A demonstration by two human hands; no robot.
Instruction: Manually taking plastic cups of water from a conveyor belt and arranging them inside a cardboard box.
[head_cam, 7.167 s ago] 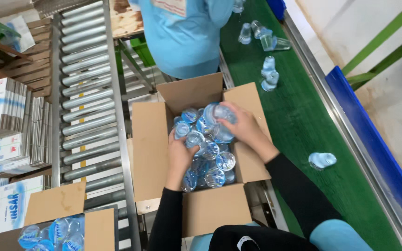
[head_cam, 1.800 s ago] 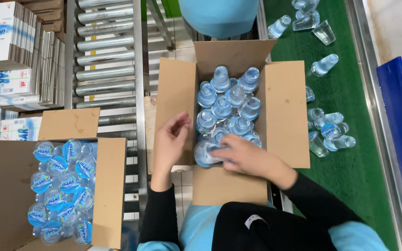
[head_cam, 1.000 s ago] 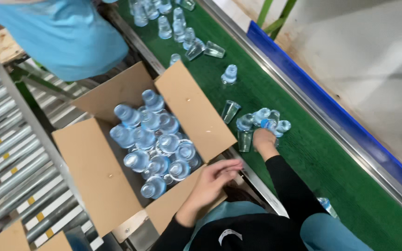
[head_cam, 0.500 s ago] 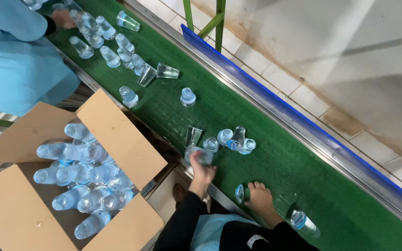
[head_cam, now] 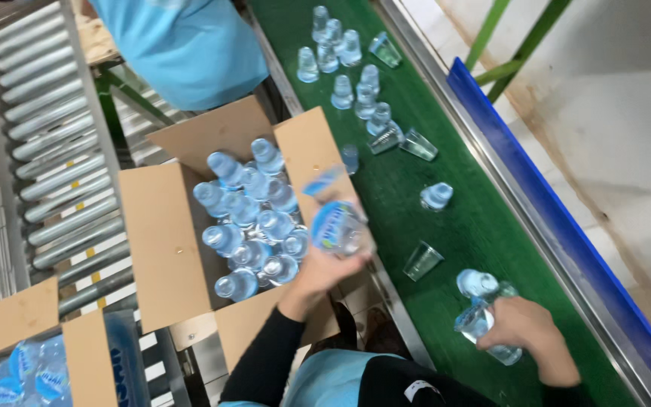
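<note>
your left hand (head_cam: 325, 267) is closed around a cup (head_cam: 335, 224), a small sealed clear one with a blue lid, lifted over the near right corner of the open box (head_cam: 163, 241). your right hand (head_cam: 525, 332) is closed on another cup (head_cam: 480, 324) down on the green belt (head_cam: 484, 218), with one more standing just beside it. these cups look light but slick and thin-walled, so they would likely dent under a hard squeeze; take them around the body, fingers spread, and keep off the film lid (it looks like the weak spot). the box already holds a crowd of cups lying on their sides and touching. loose cups sit further up the belt, some upright, some tipped over, well apart from your hands. a person in a blue top (head_cam: 190, 49) stands at the box's far side.
</note>
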